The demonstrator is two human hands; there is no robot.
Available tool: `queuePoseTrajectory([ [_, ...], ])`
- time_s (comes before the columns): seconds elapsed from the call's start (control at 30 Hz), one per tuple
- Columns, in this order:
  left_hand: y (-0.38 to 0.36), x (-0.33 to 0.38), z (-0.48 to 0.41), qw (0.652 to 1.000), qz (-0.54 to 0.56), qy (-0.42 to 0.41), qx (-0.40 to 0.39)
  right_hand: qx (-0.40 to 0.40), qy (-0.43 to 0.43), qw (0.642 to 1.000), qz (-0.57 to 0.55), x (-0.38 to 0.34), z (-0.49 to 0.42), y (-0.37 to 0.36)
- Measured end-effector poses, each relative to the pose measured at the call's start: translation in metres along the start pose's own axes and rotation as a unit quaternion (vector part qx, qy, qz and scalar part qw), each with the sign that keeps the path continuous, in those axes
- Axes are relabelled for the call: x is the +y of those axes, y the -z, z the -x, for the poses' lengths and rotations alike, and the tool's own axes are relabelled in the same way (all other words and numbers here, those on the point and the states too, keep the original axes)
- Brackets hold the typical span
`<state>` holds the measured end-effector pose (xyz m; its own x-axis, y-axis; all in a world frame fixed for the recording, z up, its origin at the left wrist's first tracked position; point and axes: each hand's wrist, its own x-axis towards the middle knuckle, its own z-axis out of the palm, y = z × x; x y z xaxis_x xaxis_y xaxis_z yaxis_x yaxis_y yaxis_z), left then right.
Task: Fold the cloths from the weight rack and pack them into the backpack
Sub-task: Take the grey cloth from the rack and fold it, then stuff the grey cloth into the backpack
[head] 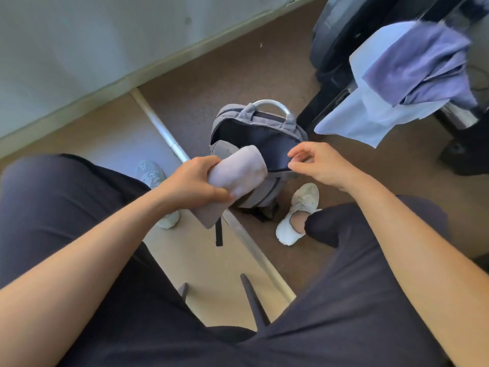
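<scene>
The left hand grips a folded, nubby pale cloth at the mouth of a soft grey backpack, and the right hand pinches its dark-lined rim. Beyond the right hand, on brown carpet, a black weight rack carries a draped purple cloth and a pale blue cloth.

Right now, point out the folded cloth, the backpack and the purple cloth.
folded cloth (pixel 238 170): head view, its rolled middle.
backpack (pixel 254 136): head view, dark lining inside the open mouth.
purple cloth (pixel 418 62): head view, middle of the draped fabric.
</scene>
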<state>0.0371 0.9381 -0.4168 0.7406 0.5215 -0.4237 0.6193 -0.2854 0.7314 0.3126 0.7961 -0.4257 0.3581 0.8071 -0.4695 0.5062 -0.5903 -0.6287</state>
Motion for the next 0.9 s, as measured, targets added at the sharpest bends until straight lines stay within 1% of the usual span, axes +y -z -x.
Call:
queuePoseTrajectory([
  [0.1, 0.001, 0.010, -0.002, 0.992, 0.118, 0.034, -0.018, -0.002, -0.022, 0.999, 0.028, 0.016, -0.033, 0.001],
  [0.2, 0.001, 0.018, -0.010, 0.982, 0.177, 0.066, -0.013, 0.015, -0.037, 0.999, 0.037, 0.034, -0.059, -0.010],
  [0.33, -0.002, 0.026, -0.033, 0.974, 0.203, 0.103, 0.000, 0.000, -0.025, 0.996, 0.085, 0.049, -0.073, -0.026],
  [0.43, -0.005, 0.033, -0.058, 0.979, 0.180, 0.100, 0.000, 0.002, -0.018, 0.995, 0.095, 0.057, -0.077, -0.031],
  [0.53, -0.007, 0.042, -0.100, 0.994, 0.093, 0.049, -0.018, 0.004, -0.006, 0.997, 0.076, 0.062, -0.076, -0.034],
  [0.6, -0.008, 0.052, -0.133, 0.998, -0.008, 0.008, -0.059, 0.014, 0.007, 0.999, 0.042, 0.062, -0.074, -0.035],
  [0.63, -0.010, 0.057, -0.149, 0.993, -0.071, -0.008, -0.092, 0.020, 0.009, 0.999, 0.030, 0.063, -0.074, -0.035],
  [0.7, -0.018, 0.060, -0.183, 0.965, -0.212, -0.034, -0.153, 0.015, -0.001, 0.999, 0.040, 0.066, -0.074, -0.034],
  [0.8, -0.047, 0.048, -0.227, 0.894, -0.396, -0.034, -0.205, -0.009, -0.031, 0.996, 0.088, 0.071, -0.076, -0.041],
  [0.87, -0.070, 0.030, -0.249, 0.857, -0.461, -0.038, -0.228, -0.005, -0.038, 0.995, 0.094, 0.076, -0.077, -0.048],
  [0.9, -0.081, 0.017, -0.258, 0.847, -0.475, -0.047, -0.232, -0.004, -0.042, 0.994, 0.097, 0.077, -0.077, -0.050],
])
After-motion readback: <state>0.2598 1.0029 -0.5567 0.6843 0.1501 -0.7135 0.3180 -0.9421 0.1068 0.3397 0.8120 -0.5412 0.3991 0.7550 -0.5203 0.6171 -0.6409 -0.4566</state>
